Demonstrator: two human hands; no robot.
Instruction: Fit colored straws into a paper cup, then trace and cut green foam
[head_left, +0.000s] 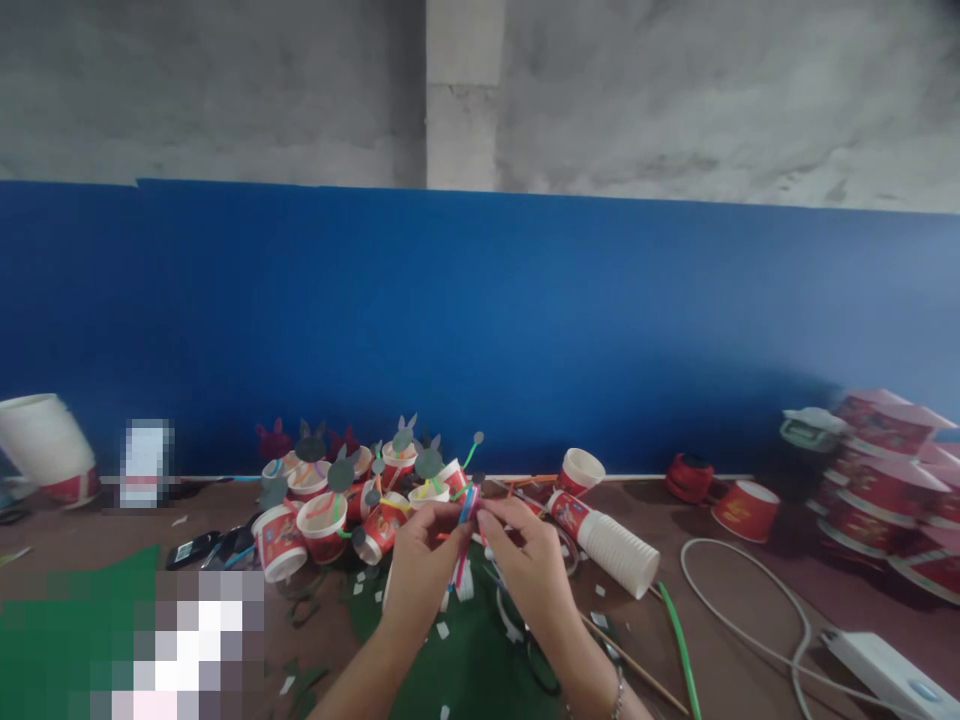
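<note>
Coloured straws [466, 518], pinched by left hand [420, 572] and right hand [531, 562], red cups [322, 526], print unreadable

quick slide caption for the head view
Left hand and right hand pinch coloured straws over a table of decorated paper cups.

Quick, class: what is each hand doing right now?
Left hand: closed, holding the straws.
Right hand: closed, pinching the same straws.
</note>
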